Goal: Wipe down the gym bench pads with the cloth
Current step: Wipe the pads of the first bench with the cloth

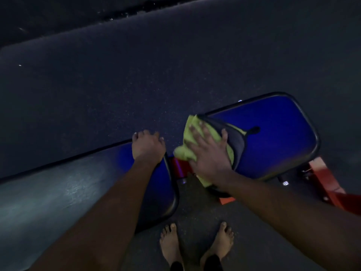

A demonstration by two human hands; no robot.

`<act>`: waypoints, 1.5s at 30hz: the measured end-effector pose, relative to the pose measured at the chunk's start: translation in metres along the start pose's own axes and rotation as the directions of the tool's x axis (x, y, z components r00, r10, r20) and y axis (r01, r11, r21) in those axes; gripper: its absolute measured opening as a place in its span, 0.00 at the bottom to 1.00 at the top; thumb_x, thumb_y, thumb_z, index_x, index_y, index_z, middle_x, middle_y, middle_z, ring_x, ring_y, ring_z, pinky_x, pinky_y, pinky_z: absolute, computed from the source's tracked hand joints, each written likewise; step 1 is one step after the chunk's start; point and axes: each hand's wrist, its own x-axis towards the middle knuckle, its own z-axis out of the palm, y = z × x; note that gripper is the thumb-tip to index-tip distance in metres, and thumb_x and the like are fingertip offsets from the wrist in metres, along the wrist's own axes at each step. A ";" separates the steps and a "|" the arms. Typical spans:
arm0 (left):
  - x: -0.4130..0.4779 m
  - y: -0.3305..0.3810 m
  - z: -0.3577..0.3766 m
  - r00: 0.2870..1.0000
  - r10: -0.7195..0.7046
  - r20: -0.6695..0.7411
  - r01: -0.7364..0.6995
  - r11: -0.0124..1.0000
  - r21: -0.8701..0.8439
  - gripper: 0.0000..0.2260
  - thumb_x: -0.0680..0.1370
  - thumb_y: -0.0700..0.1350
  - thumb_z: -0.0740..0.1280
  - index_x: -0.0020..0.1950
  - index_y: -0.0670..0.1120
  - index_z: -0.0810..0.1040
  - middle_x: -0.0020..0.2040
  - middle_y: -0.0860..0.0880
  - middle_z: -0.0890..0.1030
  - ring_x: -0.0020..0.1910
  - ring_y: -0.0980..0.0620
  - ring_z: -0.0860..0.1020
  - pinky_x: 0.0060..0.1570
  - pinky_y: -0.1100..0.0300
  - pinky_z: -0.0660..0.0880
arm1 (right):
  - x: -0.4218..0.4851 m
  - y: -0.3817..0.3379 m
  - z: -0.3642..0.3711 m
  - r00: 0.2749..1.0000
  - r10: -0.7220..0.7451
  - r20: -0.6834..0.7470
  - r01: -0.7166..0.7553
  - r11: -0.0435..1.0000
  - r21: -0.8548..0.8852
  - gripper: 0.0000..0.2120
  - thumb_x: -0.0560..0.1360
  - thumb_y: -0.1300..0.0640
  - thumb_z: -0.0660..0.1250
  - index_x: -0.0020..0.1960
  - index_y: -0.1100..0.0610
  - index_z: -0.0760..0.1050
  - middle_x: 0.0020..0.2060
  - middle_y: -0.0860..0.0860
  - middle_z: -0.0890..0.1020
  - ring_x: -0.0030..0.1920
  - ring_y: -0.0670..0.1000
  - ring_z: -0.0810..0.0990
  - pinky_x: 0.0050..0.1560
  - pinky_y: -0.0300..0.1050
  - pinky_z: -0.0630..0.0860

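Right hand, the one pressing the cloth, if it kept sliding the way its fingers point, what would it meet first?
The right hand points up and left over the yellow-green cloth. It would likely pass the blue seat pad's far left corner, then only dark floor beyond; depth is unclear.

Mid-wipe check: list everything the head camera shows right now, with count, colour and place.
Cloth: one, yellow-green with grey edge, on near-left end of small pad.
Small pad: one, blue, right of centre.
Long pad: one, blue, lower left.
Bench frame: red-orange, under and right of small pad.
Floor: dark, all around.
Left hand: resting on long pad's end.
Right hand: flat on cloth.
Bare feet: two, bottom centre.
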 end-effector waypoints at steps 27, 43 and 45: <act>-0.087 -0.009 -0.105 0.986 0.167 -0.009 -0.143 0.814 -0.563 0.22 0.85 0.57 0.50 0.52 0.43 0.75 0.46 0.47 0.79 0.49 0.45 0.78 0.50 0.50 0.74 | -0.093 -0.058 -0.062 0.615 0.768 0.179 -0.574 0.281 0.769 0.23 0.79 0.45 0.60 0.72 0.50 0.71 0.72 0.50 0.73 0.72 0.55 0.67 0.66 0.66 0.66; -0.226 0.147 -0.329 0.839 0.459 -0.294 -0.538 0.613 -0.579 0.21 0.85 0.56 0.52 0.51 0.42 0.77 0.46 0.47 0.80 0.46 0.50 0.77 0.52 0.46 0.75 | -0.256 0.066 -0.328 0.487 0.869 0.092 0.067 -0.142 0.988 0.11 0.80 0.58 0.67 0.55 0.42 0.81 0.50 0.44 0.86 0.54 0.44 0.83 0.57 0.45 0.77; -0.242 0.176 -0.343 0.804 0.508 -0.309 -0.586 0.592 -0.553 0.21 0.85 0.55 0.52 0.51 0.42 0.78 0.47 0.46 0.82 0.47 0.49 0.78 0.51 0.48 0.75 | -0.283 0.084 -0.341 0.428 0.902 0.058 0.124 -0.122 0.985 0.12 0.80 0.59 0.67 0.55 0.43 0.82 0.51 0.44 0.86 0.55 0.46 0.83 0.60 0.48 0.77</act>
